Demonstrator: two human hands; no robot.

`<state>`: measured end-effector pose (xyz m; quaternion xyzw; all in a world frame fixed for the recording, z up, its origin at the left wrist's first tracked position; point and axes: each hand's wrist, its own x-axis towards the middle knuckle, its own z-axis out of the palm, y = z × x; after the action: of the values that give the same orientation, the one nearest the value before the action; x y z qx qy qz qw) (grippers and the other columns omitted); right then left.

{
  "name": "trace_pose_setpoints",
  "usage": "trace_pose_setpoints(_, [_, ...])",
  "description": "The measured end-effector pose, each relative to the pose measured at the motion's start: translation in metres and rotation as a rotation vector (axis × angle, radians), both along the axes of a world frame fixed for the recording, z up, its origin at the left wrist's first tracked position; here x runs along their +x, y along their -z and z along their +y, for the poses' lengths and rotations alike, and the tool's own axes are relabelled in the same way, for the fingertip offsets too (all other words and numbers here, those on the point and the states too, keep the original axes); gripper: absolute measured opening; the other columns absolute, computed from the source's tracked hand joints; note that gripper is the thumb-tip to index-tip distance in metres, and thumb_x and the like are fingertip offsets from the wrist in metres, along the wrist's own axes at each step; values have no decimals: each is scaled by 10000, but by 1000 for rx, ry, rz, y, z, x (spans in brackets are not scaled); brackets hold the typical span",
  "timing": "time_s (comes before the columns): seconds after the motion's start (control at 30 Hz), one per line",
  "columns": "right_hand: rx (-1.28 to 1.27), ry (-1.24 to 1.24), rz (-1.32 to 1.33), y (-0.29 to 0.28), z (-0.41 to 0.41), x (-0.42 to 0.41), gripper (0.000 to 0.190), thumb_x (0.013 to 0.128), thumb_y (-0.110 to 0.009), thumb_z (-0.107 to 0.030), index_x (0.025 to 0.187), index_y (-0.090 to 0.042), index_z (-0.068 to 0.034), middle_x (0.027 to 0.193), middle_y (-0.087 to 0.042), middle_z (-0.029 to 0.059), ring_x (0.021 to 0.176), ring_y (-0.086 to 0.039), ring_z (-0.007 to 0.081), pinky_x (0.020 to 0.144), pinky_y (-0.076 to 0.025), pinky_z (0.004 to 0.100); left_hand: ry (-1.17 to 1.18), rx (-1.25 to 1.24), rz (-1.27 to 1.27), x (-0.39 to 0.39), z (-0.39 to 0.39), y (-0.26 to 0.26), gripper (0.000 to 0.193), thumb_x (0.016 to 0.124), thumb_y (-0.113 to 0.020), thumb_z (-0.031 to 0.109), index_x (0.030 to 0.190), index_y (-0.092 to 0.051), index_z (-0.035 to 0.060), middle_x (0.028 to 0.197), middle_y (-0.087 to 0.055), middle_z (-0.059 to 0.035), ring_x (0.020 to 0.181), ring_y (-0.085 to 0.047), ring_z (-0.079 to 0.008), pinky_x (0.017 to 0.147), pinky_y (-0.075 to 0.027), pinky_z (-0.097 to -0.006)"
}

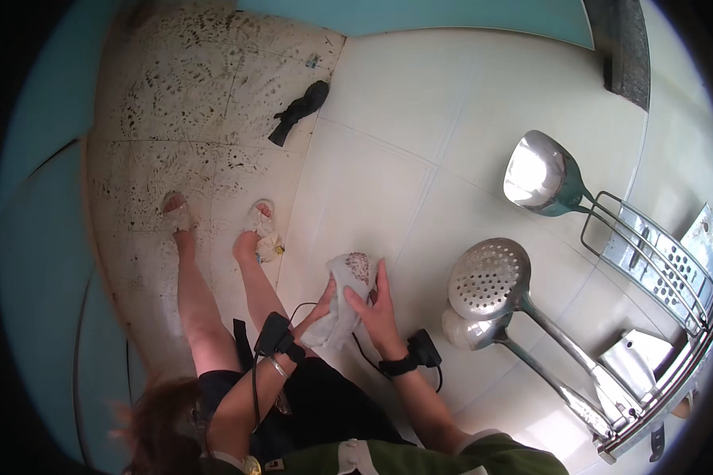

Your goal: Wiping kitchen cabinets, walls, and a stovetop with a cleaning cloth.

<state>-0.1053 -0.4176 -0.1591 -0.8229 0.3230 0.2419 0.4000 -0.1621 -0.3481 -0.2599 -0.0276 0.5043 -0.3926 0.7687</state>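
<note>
In front of my body, a pale grey cloth (340,309) is bunched between both hands. My left hand (319,306) grips the cloth from its left side, its fingers partly hidden behind the fabric. From the right, my right hand (375,309) holds the same cloth, thumb lying on top and fingers pointing away from me. A reddish speckled patch shows at the cloth's far end; whether it is part of the cloth or an item wrapped in it, I cannot tell. Each wrist wears a black strapped device with a cable.
To the right, a metal wall rack (659,409) carries a wok spatula (540,172), a perforated skimmer (490,279), a ladle (472,329) and a metal grater (659,255). Black crumpled fabric (300,113) lies on the dirty tiled floor (172,119) beside the tiled wall (380,160). Teal panels (35,267) stand left.
</note>
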Motion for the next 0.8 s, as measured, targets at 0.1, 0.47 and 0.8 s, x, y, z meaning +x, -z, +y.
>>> trace_pose_setpoints(0.1, [259,16,87,40,8,13,608,854,-572,-37,1410,-327,-29,1307,-482,111,1154,-488,189,969,-405,307,-15,195,-341,-14,0,42,574,965,-367,462,1400,-338,90,1299,-488,-86,1139,-506,-199,967,-411,-322])
trace_pose_setpoints(0.47, [-1308,-1206,-382,182,12,238,577,764,-559,-60,1327,-452,-121,1356,-407,184,1165,-452,377,874,-403,481,128,366,-690,-20,-25,34,509,953,-499,332,1356,-396,37,1246,-534,-132,1079,-552,-172,895,-444,-294])
trace_pose_setpoints(0.8, [-964,-1950,80,254,-60,143,536,737,-567,-134,1262,-484,-69,1326,-438,212,1264,-375,377,897,-360,525,262,570,-446,-107,4,78,321,971,-422,295,1181,-529,78,1085,-616,-87,982,-564,-188,820,-441,-308])
